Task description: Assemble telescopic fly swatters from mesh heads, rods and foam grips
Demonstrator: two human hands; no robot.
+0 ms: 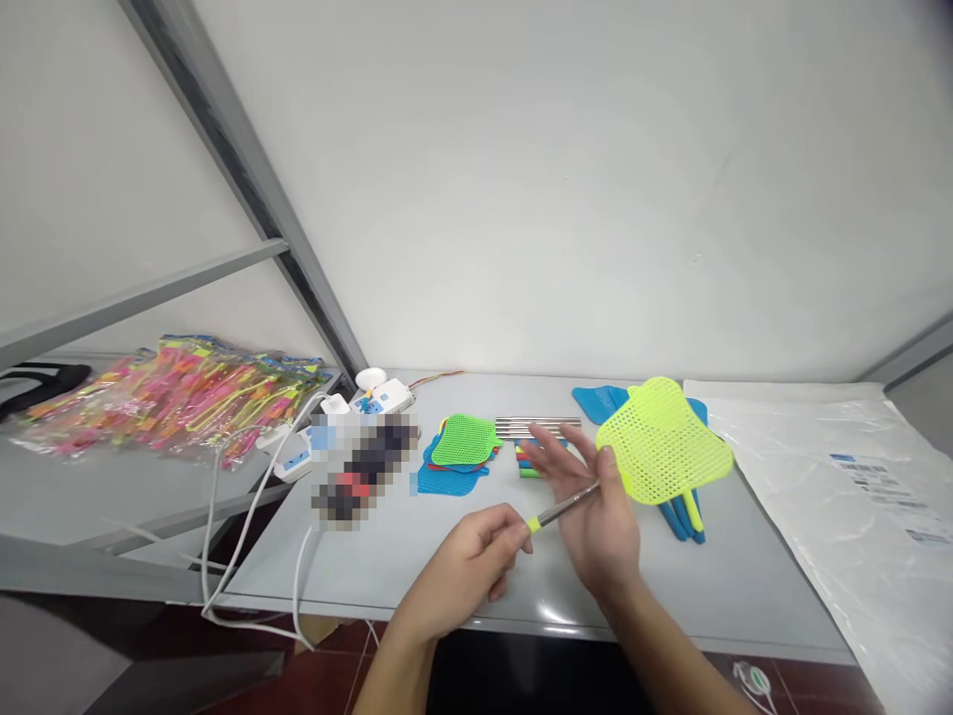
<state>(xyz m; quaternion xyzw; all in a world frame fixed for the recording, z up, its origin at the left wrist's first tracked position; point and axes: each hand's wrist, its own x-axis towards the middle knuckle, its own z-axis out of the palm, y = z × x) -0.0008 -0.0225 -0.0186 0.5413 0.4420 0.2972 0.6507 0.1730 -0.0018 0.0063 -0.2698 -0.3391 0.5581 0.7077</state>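
The yellow-green fly swatter (664, 442) was held in the air above the desk (357, 576), its mesh head toward the right edge and its metal shaft slanting left. The left hand (473, 564) gripped the shaft's yellow end with curled fingers; the right hand (602, 531) held the shaft near the head under its thumb — its other fingers spread loosely.

Behind the mesh head, blue fly swatters (594, 402) lay in the desk's right half, blue handles (676, 522) pointing to the front edge. Metal rods (513, 427) lay nearer the back edge, with coloured tubes (529, 473) just in front, partly hidden by the right hand. Farther left was a pile of mesh heads (463, 443) — green on top, blue beneath. A white power strip (394, 397) sat near the back left corner, and a white plastic sheet (811, 497) covered the right edge.
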